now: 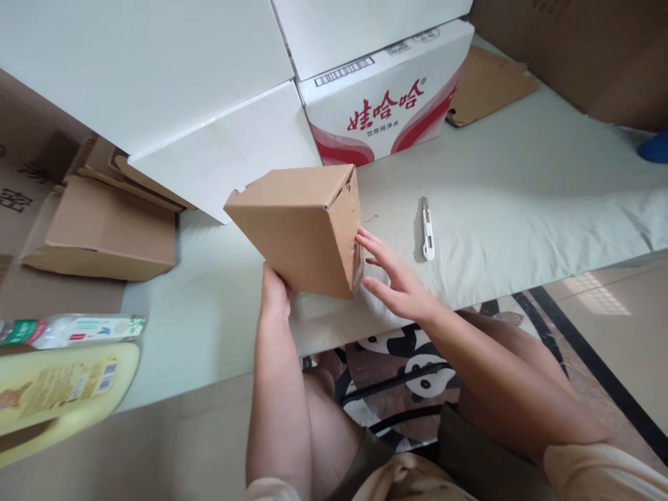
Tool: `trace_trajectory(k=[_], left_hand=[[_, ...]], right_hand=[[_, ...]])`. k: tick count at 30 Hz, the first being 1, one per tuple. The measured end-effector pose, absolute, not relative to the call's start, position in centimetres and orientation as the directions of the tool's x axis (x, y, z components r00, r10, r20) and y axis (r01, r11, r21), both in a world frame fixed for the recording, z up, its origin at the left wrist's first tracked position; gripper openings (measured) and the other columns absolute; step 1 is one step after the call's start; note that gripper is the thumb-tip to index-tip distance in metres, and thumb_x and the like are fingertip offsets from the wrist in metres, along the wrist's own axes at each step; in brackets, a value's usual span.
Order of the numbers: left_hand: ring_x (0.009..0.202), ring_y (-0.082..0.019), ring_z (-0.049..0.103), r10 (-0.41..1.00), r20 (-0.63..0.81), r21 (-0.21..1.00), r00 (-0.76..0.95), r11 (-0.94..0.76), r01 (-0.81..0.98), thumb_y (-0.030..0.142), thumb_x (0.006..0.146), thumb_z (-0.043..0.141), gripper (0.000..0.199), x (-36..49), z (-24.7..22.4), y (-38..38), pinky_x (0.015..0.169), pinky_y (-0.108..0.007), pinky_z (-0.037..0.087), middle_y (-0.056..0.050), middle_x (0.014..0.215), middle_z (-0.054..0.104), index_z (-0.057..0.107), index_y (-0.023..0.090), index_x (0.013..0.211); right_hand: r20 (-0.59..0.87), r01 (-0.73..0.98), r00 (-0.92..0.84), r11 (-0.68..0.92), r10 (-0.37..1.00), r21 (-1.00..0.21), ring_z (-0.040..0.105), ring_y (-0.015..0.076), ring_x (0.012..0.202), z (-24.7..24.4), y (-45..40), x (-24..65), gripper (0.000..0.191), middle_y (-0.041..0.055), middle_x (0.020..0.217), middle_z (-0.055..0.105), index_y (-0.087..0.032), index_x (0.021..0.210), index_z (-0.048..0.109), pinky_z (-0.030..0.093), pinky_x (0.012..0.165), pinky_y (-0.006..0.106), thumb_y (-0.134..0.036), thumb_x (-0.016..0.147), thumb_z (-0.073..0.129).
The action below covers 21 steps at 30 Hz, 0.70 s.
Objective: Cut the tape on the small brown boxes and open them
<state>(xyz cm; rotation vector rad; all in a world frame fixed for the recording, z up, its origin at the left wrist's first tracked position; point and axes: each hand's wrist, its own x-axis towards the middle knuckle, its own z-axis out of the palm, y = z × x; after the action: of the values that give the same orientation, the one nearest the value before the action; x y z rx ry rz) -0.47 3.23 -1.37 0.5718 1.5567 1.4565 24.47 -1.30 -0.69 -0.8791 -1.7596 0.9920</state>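
A brown cardboard box (289, 236) is held tilted above the pale cloth-covered table (501, 202). Under its lower left edge, my left hand (275, 292) supports it, with the fingers hidden behind the box. My right hand (391, 275) is at the box's right end, fingers spread, the fingertips at or very near the end face where some clear tape shows. A white utility knife (427, 229) lies on the cloth to the right of the box.
White cartons stand at the back, one with red lettering (389, 104). More cardboard boxes (104, 226) sit at the left, and a flat cardboard piece (488, 83) at the back right. A yellow jug (67, 390) and a clear bottle (78, 330) are at the left edge.
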Motion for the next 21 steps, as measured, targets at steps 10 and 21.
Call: trace_trajectory(k=[10,21], left_hand=[[0.092,-0.023,0.071,0.864,-0.276,0.96,-0.42,0.224,-0.169,0.064,0.082,0.061,0.045,-0.4,-1.5,3.0,0.066,-0.03,0.055,-0.004,0.095,0.076,0.072,0.023,0.097],[0.099,-0.031,0.074,0.928,-0.367,0.924,-0.07,0.355,-0.14,0.093,0.083,0.036,0.083,0.8,-2.2,1.9,0.078,-0.043,0.06,-0.01,0.098,0.078,0.072,0.025,0.113]], right_hand=[[0.422,0.189,-0.312,0.491,0.851,-0.85,0.028,0.0279,0.162,-1.0,-1.2,24.6,0.065,0.0057,0.174,0.031,-0.037,0.166,0.03,0.037,0.126,0.061,-0.044,0.104,0.051],[0.547,0.217,-0.197,0.581,0.813,-0.785,0.031,0.0313,0.16,0.8,-1.2,25.9,0.061,0.0015,0.173,0.035,-0.037,0.163,0.038,0.031,0.131,0.056,-0.047,0.104,0.05]])
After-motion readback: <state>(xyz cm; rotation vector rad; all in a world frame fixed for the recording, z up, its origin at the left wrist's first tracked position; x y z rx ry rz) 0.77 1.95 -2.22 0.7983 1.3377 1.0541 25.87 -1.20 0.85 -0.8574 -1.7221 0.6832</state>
